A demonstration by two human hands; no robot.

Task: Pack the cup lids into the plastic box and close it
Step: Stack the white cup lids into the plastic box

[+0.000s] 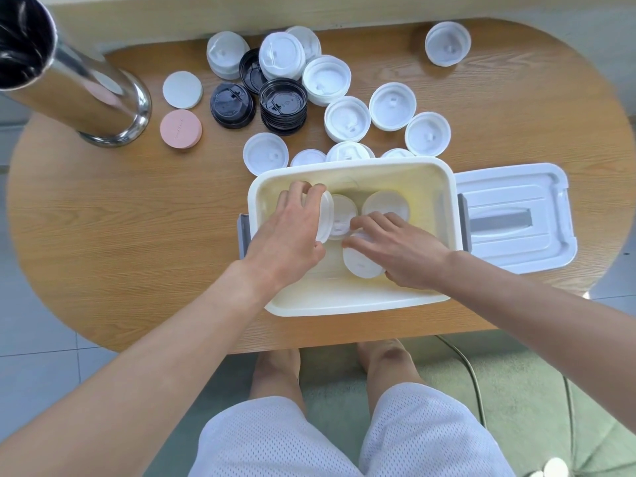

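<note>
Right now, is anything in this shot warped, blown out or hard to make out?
Head view: wide-angle bending curves the table edge and tilts the steel cylinder, which shows glare; white lids inside the plastic box wash together, low contrast.

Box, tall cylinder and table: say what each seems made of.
Box: cream plastic, apparently; smooth, faintly translucent walls with a moulded rim.
Tall cylinder: polished metal, likely steel; mirror reflections along its side.
Table: wood or wood-look laminate; even, matte grain lines.
</note>
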